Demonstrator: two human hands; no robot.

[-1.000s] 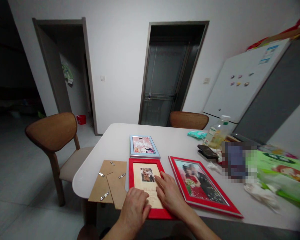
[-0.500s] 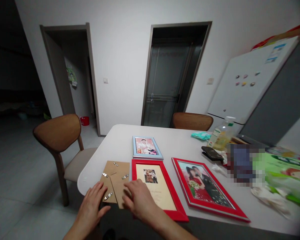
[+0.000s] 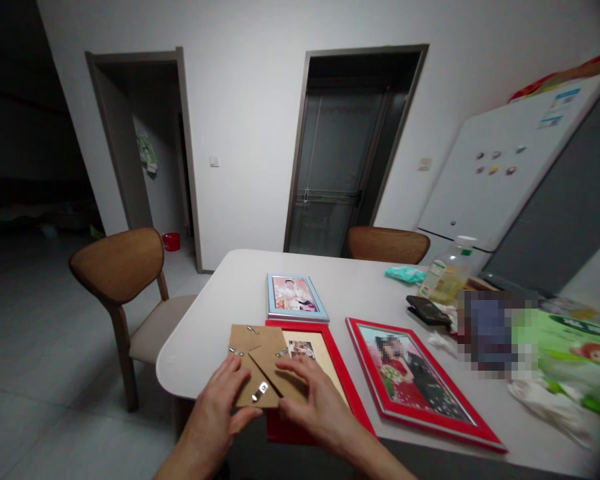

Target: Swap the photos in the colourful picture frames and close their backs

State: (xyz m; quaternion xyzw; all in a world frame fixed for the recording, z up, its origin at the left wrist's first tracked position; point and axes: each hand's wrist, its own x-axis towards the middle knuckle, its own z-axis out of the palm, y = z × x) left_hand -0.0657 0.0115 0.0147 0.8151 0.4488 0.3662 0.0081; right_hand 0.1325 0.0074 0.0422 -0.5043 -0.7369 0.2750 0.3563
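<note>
A brown picture-frame backing board [image 3: 266, 339] with metal clips and a cut-out stand flap is held between both hands at the table's front edge. My left hand [image 3: 217, 407] grips its left edge, thumb at the lower side. My right hand [image 3: 317, 403] grips its right side, fingers on top beside the flap. The board overlaps the left part of a red picture frame [image 3: 357, 407], hiding some of it. Inside that frame lies a cream sheet with a small photo [image 3: 301, 349]. Just behind is a light-blue framed photo [image 3: 294, 295].
On the white table [image 3: 215, 300], a second red framed photo [image 3: 420, 380] lies to the right. Farther right are a bottle [image 3: 445, 273], a black wallet-like item [image 3: 427, 311], a teal packet [image 3: 405, 274], and green packaging [image 3: 580, 340]. Wooden chairs [image 3: 123, 263] stand at the left and far side.
Both hands have closed on the backing board and lifted it from the table. It has moved right, partly over the red frame with the cream sheet.
</note>
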